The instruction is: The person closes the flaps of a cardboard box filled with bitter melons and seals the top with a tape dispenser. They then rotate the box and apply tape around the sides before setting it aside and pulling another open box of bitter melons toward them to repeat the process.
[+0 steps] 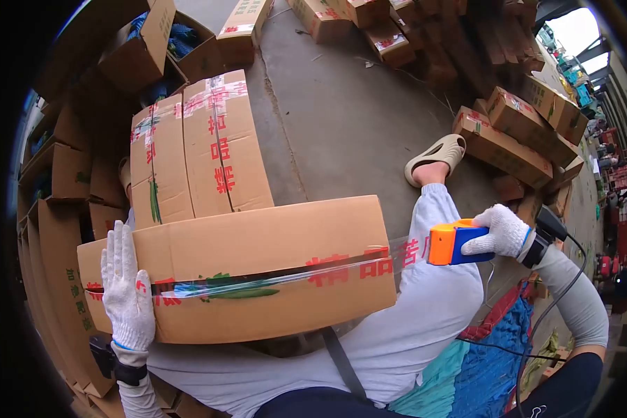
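Observation:
A long cardboard box (pixel 258 230) with red and green print lies across my lap, its top flaps nearly meeting along a dark gap. Some blue shows through that gap. My left hand (pixel 129 296), in a white knit glove, lies flat with fingers stretched out against the box's left end. In my gloved right hand (pixel 501 233) is an orange and blue tape dispenser (pixel 456 242), held beyond the box's right end. A strip of clear tape (pixel 407 252) runs from the dispenser to the box's right edge.
Two taped cartons (pixel 219 146) stand just beyond the box. Open cartons (pixel 181 42) with blue contents line the left. Stacked cartons (pixel 515 139) lie at the right on the concrete floor (pixel 341 111). Blue sheeting (pixel 491 355) and a black cable (pixel 571 292) are near my right side.

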Motion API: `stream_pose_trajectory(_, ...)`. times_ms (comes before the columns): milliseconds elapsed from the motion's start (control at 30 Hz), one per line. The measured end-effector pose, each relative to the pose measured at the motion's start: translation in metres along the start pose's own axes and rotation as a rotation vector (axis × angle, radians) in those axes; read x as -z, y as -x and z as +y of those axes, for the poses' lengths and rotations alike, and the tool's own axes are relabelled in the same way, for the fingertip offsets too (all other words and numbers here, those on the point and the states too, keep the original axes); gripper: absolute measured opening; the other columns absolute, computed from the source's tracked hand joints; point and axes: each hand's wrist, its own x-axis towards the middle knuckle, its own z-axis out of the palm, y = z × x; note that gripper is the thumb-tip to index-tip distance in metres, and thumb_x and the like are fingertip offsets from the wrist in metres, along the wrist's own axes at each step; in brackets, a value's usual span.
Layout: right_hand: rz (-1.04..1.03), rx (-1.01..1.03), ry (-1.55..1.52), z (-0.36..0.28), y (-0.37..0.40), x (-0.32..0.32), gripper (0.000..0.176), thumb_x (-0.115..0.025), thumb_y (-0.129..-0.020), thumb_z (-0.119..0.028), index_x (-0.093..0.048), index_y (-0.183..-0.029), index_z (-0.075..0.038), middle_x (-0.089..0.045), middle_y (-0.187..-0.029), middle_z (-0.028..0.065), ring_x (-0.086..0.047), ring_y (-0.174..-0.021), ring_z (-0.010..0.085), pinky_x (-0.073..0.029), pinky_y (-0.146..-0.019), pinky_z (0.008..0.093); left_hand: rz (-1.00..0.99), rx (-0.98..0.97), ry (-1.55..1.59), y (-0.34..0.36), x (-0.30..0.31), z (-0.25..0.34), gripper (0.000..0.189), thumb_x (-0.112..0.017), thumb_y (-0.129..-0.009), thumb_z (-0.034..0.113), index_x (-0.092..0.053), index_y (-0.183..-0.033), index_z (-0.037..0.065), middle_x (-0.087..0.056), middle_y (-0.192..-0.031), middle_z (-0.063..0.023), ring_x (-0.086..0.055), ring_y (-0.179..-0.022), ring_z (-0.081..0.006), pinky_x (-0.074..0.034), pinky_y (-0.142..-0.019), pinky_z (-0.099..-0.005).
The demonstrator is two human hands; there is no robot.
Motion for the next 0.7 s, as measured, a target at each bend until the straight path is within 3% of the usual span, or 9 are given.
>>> stream_pose_trajectory(133,0.035,0.243,-0.178,0.034,-0.068,-0.086,0.060,-0.077,-0.080,-0.061,-0.074,-0.091,-0.002,-0.071,-0.079,0.0188,-0.071,-0.074,0.0324,-0.055,-0.070,0.0381,-0.009,0.048,0.065,0.000,-0.005,-0.003,0.065,-0.041,-0.093,0.008,-0.032,-0.158,0.005,-0.029,-0.165,-0.0137,-0.024,-0.153,-0.0305,-0.013,-0.126,-0.0410)
stream_pose_trajectory(300,-0.049,0.285,-0.520,-0.012,-0.109,-0.108,0.064,-0.077,-0.078,-0.060,-0.074,-0.097,0.000,-0.071,-0.079,0.0192,-0.070,-0.073,0.0321,-0.054,-0.070,0.0383,0.016,0.071,0.016,-0.007,-0.011,0.001,0.070,-0.040,-0.086,0.001,-0.035,-0.156,0.003,-0.030,-0.164,-0.0143,-0.023,-0.153,-0.0316,-0.013,-0.127,-0.0425)
stream_pose_trajectory(333,-0.129,0.194,-0.430,-0.021,-0.108,-0.093,0.062,-0.076,-0.079,-0.062,-0.074,-0.084,0.000,-0.070,-0.068,0.0104,-0.069,-0.064,0.0209,-0.054,-0.061,0.0344,-0.004,0.038,-0.010,-0.010,-0.010,0.008,0.070,-0.041,-0.086,0.001,-0.035,-0.156,0.003,-0.031,-0.164,-0.0148,-0.023,-0.153,-0.0320,-0.013,-0.127,-0.0429)
stream_pose_trajectory(433,-0.351,0.057,-0.171,-0.057,-0.104,-0.027,0.070,-0.071,-0.081,-0.070,-0.075,-0.075,0.000,-0.070,-0.065,0.0087,-0.069,-0.060,0.0169,-0.054,-0.055,0.0317,-0.053,-0.061,-0.026,-0.026,0.009,0.066,0.071,-0.045,-0.084,0.004,-0.036,-0.155,0.002,-0.034,-0.162,-0.0166,-0.025,-0.152,-0.0343,-0.013,-0.126,-0.0446)
stream_pose_trajectory(533,-0.528,-0.082,0.078,-0.111,-0.104,0.018,0.073,-0.064,-0.079,-0.076,-0.079,-0.091,-0.005,-0.075,-0.079,0.0120,-0.074,-0.070,0.0237,-0.058,-0.061,0.0366,-0.084,-0.292,-0.044,-0.037,0.013,0.124,0.065,-0.057,-0.091,0.023,-0.042,-0.149,-0.003,-0.040,-0.156,-0.0233,-0.035,-0.146,-0.0406,-0.024,-0.121,-0.0544)
stream_pose_trajectory(567,-0.535,-0.083,0.185,-0.121,-0.113,0.015,0.063,-0.063,-0.083,-0.069,-0.080,-0.097,-0.010,-0.075,-0.084,0.0094,-0.073,-0.071,0.0220,-0.057,-0.061,0.0365,-0.123,-0.313,-0.064,-0.039,0.014,0.142,0.065,-0.054,-0.093,0.023,-0.039,-0.151,-0.003,-0.038,-0.157,-0.0238,-0.034,-0.146,-0.0413,-0.023,-0.122,-0.0548)
stream_pose_trajectory(600,-0.699,-0.089,0.176,-0.127,-0.126,0.009,0.056,-0.063,-0.087,-0.064,-0.079,-0.099,-0.012,-0.075,-0.086,0.0083,-0.073,-0.074,0.0207,-0.057,-0.065,0.0363,-0.085,-0.368,-0.031,-0.039,0.011,0.152,0.066,-0.057,-0.093,0.026,-0.040,-0.149,-0.004,-0.040,-0.154,-0.0257,-0.037,-0.144,-0.0431,-0.025,-0.120,-0.0555)
stream_pose_trajectory(667,-0.715,0.196,0.324,-0.131,-0.146,-0.033,0.053,-0.061,-0.090,-0.062,-0.079,-0.099,-0.013,-0.075,-0.083,0.0065,-0.073,-0.072,0.0188,-0.057,-0.064,0.0361,-0.054,-0.406,0.032,-0.035,0.010,0.163,0.067,-0.063,-0.090,0.028,-0.045,-0.145,-0.005,-0.043,-0.152,-0.0254,-0.039,-0.143,-0.0418,-0.027,-0.119,-0.0552)
stream_pose_trajectory(700,-0.678,0.191,0.249,-0.121,-0.162,-0.061,0.054,-0.060,-0.089,-0.063,-0.080,-0.097,-0.013,-0.075,-0.081,0.0057,-0.072,-0.070,0.0189,-0.057,-0.062,0.0362,-0.024,-0.426,0.066,-0.035,0.012,0.160,0.063,-0.063,-0.091,0.028,-0.048,-0.143,-0.005,-0.047,-0.150,-0.0252,-0.043,-0.141,-0.0416,-0.029,-0.118,-0.0547)
